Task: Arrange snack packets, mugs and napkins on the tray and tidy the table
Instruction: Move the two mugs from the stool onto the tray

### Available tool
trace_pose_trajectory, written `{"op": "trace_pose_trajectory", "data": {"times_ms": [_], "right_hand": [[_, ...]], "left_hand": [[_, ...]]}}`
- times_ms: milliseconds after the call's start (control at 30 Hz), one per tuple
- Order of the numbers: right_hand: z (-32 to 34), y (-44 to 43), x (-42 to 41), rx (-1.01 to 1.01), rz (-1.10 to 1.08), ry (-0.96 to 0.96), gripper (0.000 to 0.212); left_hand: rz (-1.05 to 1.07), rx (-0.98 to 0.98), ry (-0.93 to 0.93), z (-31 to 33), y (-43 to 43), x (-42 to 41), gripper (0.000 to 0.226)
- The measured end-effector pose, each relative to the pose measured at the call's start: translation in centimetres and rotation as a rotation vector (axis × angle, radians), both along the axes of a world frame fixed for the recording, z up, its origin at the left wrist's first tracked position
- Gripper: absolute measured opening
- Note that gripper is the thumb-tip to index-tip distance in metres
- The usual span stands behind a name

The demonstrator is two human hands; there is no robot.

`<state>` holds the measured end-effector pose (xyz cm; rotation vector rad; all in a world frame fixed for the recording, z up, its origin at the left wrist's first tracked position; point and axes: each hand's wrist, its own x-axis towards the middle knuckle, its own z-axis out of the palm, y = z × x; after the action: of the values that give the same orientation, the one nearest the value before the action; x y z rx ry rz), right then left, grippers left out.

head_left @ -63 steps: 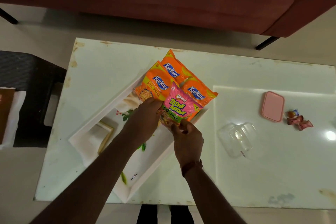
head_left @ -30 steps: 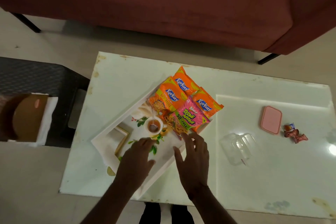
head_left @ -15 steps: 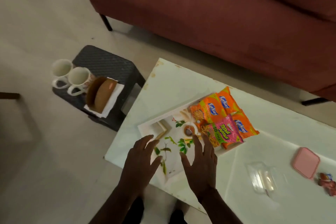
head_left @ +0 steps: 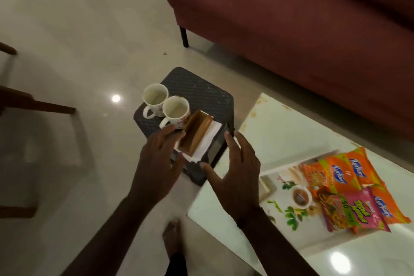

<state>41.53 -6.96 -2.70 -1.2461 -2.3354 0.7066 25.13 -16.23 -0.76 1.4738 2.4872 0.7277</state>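
Two white mugs (head_left: 165, 105) stand on a dark stool (head_left: 201, 94) left of the table. Beside them a brown napkin holder (head_left: 196, 133) sits on white napkins (head_left: 209, 139). My left hand (head_left: 156, 163) is open, its fingertips near the closer mug and the holder's left side. My right hand (head_left: 237, 170) is open too, just right of the napkins, above the stool's corner. On the table, a white floral tray (head_left: 284, 206) carries orange snack packets (head_left: 345, 172) and a pink one (head_left: 349, 210) at its right end.
A maroon sofa (head_left: 302, 18) runs behind the stool and the white table (head_left: 280, 127). Wooden chair legs (head_left: 26, 101) stand at the far left on the tiled floor. My foot (head_left: 172, 237) shows below, by the table's corner.
Both hands left the tray and moved left to the stool, now flanking the napkin holder. The view swung left, so the tray with packets slid to the right.
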Motion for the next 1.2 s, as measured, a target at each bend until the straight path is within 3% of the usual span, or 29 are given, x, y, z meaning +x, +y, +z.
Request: {"op": "trace_pose_trajectory", "data": {"times_ms": [133, 267, 500, 767, 1000, 1200], "right_hand": [[0.9, 0.9, -8.4, 0.021, 0.055, -0.025, 0.098], [0.8, 2.9, -14.8, -0.044, 0.14, -0.182, 0.112], [-1.2, 6.9, -21.2, -0.214, 0.08, -0.39, 0.126], [-3.6, 7.7, -22.9, -0.294, 0.131, -0.564, 0.104], [-5.0, 7.2, -23.4, -0.223, 0.044, -0.471, 0.078], [-5.3, 6.7, -23.5, -0.17, -0.021, -0.394, 0.071]], "left_hand": [[0.004, -0.085, 0.0, 1.1, 0.7, -8.8, 0.075], [-0.051, -0.237, -0.004, 0.5, 3.2, -15.8, 0.099], [-0.16, -0.362, -0.042, -2.9, 8.6, -21.5, 0.12], [-0.241, -0.505, -0.047, -5.4, 11.2, -22.2, 0.11], [-0.233, -0.459, -0.093, -6.4, 11.5, -22.6, 0.102], [-0.226, -0.435, -0.109, -5.9, 11.4, -22.9, 0.097]]}}
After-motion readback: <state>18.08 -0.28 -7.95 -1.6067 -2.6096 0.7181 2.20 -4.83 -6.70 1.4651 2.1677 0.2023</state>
